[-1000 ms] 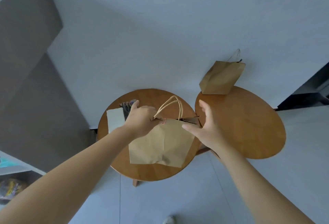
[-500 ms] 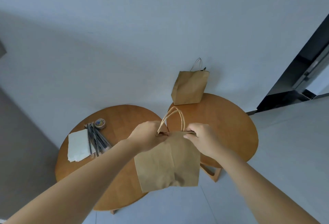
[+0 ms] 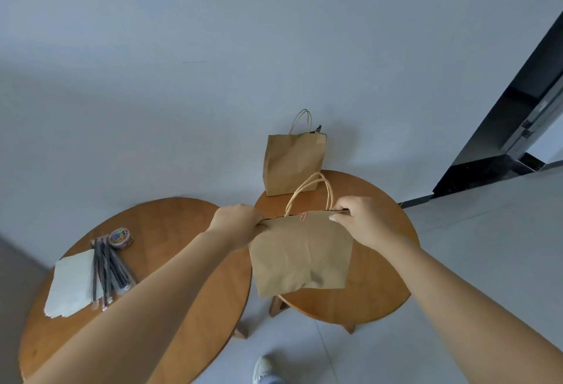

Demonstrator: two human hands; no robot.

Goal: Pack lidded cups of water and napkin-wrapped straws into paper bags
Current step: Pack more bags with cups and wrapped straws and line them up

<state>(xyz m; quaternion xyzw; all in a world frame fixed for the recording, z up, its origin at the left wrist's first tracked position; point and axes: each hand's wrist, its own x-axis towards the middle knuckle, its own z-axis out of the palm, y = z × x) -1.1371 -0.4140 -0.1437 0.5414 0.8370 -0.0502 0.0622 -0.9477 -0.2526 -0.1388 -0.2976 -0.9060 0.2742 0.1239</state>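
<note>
A brown paper bag [image 3: 300, 257] with twisted handles hangs in the air over the gap between two round tables. My left hand [image 3: 236, 225] pinches its top left corner and my right hand [image 3: 359, 219] pinches its top right edge. A small red clip [image 3: 303, 216] sits on the closed top edge. A second paper bag [image 3: 292, 158] stands upright at the back of the right table [image 3: 371, 292], against the wall. On the left table [image 3: 170, 231] lie a stack of white napkins [image 3: 70, 286] and several dark wrapped straws [image 3: 108, 267]. No cups are in view.
A small round tin of coloured clips [image 3: 121, 237] sits behind the straws. A plain wall runs behind both tables. A dark doorway [image 3: 518, 127] opens at the right. My shoe [image 3: 266, 371] shows on the grey floor between the tables.
The bag was lifted off the left table and carried right, toward the right table. My right hand took hold of its top edge; both hands now stretch the top closed.
</note>
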